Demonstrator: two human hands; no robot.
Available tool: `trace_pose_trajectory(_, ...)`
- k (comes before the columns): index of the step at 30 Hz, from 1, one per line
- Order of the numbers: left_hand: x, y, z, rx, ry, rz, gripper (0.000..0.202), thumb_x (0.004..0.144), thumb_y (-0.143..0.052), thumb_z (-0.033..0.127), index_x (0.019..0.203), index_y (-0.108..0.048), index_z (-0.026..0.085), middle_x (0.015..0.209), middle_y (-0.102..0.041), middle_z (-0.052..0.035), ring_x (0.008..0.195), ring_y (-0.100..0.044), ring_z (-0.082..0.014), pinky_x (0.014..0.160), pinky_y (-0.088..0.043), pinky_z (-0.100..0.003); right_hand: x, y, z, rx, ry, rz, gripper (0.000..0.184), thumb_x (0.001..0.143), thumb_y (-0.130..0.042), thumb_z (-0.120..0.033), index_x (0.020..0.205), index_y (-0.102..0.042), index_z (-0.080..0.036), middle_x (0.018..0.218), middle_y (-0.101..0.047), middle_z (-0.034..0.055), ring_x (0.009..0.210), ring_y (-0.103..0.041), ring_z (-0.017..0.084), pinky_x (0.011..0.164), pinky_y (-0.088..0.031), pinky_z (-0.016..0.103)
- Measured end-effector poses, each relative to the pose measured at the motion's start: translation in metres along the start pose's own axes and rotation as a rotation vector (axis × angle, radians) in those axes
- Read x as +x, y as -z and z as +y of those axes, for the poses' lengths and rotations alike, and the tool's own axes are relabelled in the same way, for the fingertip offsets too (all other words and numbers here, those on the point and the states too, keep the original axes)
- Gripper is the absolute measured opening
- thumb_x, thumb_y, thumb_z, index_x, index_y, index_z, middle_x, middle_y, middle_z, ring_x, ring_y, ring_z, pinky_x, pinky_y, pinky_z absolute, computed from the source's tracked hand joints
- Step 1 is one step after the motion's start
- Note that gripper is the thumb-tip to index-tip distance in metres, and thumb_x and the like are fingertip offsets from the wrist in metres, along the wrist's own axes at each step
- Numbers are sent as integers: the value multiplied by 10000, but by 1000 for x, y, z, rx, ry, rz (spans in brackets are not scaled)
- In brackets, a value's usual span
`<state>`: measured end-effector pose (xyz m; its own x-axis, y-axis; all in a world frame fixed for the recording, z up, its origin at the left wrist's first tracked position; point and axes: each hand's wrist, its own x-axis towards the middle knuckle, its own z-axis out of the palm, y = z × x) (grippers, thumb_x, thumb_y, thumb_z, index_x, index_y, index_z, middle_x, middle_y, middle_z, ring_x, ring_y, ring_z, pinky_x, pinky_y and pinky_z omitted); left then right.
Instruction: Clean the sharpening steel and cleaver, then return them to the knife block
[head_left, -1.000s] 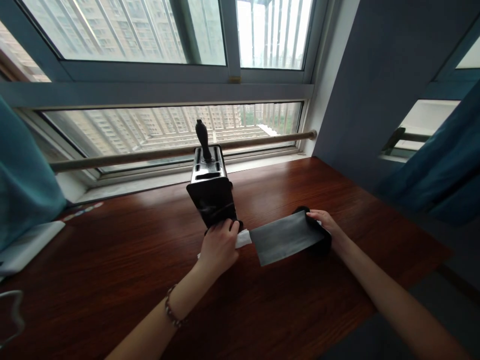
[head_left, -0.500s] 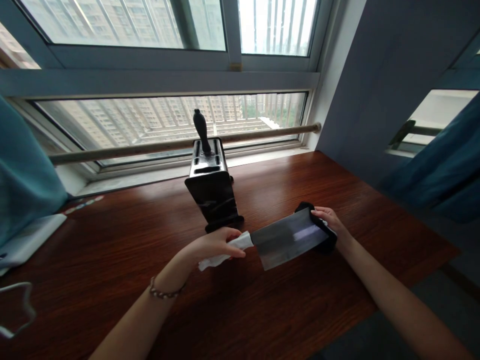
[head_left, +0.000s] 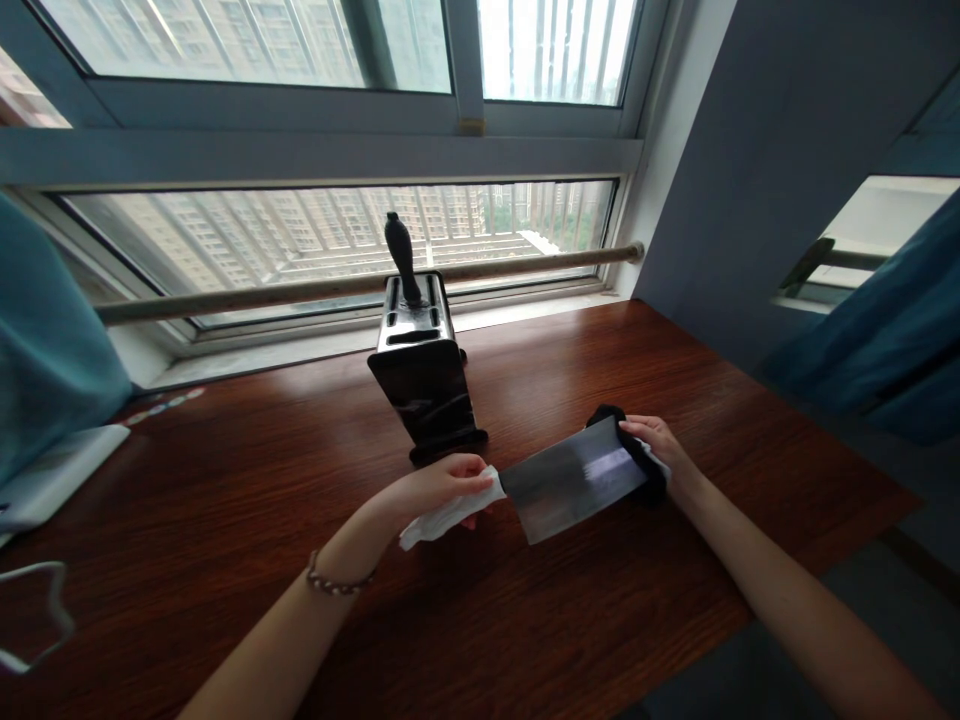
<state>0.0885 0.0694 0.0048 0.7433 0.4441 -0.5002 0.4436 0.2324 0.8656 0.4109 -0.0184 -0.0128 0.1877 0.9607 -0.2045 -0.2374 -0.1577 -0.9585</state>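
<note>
A cleaver with a broad grey metal blade lies slantwise between my hands, above the table. White wrapping that looks like tissue covers its handle. My left hand is closed round this wrapped handle, thumb on top, some fingers hidden beneath. At the blade's far end, my right hand grips the cleaver's edge together with a bunched black cloth. Part of the cloth is hidden behind the blade. Just beyond my left hand stands a black knife block, with one dark-handled tool upright in a slot.
The reddish-brown wooden table runs up to the window sill. A white flat object and a white cable are at the left. A rail crosses the window; blue curtains hang at the sides.
My left thumb and fingers have closed further over the white wrapping, which now spreads wider below the hand. The blade and my right hand have barely shifted.
</note>
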Motion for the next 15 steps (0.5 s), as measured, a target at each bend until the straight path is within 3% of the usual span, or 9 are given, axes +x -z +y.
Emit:
trace_pose_trajectory(7,18,-22,-10,280,-120,186,485,817,-363,607,767,-507,147,642,-511,8,487,-468,-78,404,-361,-184,9,2,3,28,-15,61,210,659,-685,-336,757,-681,-150,625,-650,4,515,-552,80,485,-407,188)
trace_pose_trajectory(11,27,-32,-15,393,-173,275,506,840,-302,603,700,-484,153,561,-509,18,383,-433,-68,361,-290,-185,21,8,10,58,-17,215,215,606,-722,-315,744,-690,-152,598,-653,16,515,-580,112,483,-461,219)
trace_pose_trajectory(15,31,-34,-16,382,-174,319,521,835,-302,610,691,-502,150,538,-514,16,363,-434,-71,351,-281,-185,33,31,7,250,34,427,172,617,-703,-252,759,-679,-157,623,-671,13,590,-627,143,585,-530,262)
